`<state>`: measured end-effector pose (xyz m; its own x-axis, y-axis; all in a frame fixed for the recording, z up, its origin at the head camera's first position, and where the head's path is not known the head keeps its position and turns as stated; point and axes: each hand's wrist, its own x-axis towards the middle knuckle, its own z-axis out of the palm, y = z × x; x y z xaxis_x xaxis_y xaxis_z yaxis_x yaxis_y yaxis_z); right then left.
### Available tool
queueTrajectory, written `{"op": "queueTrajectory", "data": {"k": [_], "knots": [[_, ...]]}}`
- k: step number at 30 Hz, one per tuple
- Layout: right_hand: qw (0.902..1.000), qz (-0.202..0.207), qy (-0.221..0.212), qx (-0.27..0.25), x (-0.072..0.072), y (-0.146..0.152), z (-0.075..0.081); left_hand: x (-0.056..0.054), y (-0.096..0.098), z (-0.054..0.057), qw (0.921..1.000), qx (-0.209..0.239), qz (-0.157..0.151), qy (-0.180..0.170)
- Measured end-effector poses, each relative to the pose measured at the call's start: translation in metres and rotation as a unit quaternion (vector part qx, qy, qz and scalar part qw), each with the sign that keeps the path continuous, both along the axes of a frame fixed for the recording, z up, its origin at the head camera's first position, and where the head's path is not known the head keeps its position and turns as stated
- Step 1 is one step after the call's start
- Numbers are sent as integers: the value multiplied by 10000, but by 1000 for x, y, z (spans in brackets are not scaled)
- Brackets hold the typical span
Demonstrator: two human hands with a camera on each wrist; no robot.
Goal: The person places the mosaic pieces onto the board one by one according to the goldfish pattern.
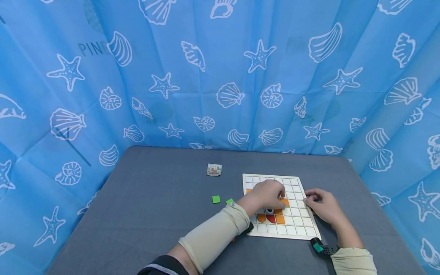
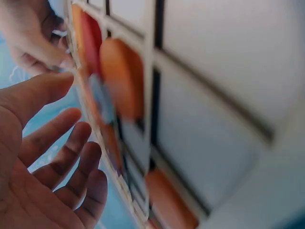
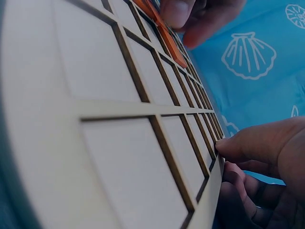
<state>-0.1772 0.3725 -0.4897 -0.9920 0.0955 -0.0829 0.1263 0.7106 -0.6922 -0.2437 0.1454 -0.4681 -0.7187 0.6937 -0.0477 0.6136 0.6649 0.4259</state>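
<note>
A white grid board [image 1: 295,221] lies on the grey table, with several orange tiles [image 1: 280,219], a red tile [image 1: 271,219] and a white tile with a dark dot [image 1: 269,211] set in its cells. My left hand [image 1: 266,194] is over the board, fingertips close above the orange tiles. In the left wrist view its fingers [image 2: 71,138] are spread and loosely bent, with nothing seen between them and the thumb. At the board's right edge, my right hand [image 1: 324,206] holds the rim, its thumb [image 3: 238,144] on top and the other fingers bent below.
Two green tiles [image 1: 215,199] lie left of the board, one partly behind the left forearm. Farther back is a small picture card [image 1: 214,170] with a coloured grid. A blue shell-patterned curtain [image 1: 206,76] surrounds the table [image 1: 165,183]. A dark band [image 1: 323,247] circles the right wrist.
</note>
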Motion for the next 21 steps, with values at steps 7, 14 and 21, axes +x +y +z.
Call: {"op": "queueTrajectory", "data": {"k": [7,14,21], "knots": [[10000,46,-11,-37,0,0,0,-7,-32,17,9975,592,-303,-254],[10000,35,-33,-38,0,1,2,-2,-80,34,9909,1167,-269,-615],[10000,47,73,-1,2,0,2,18,-121,34,9893,1269,-360,-621]]}}
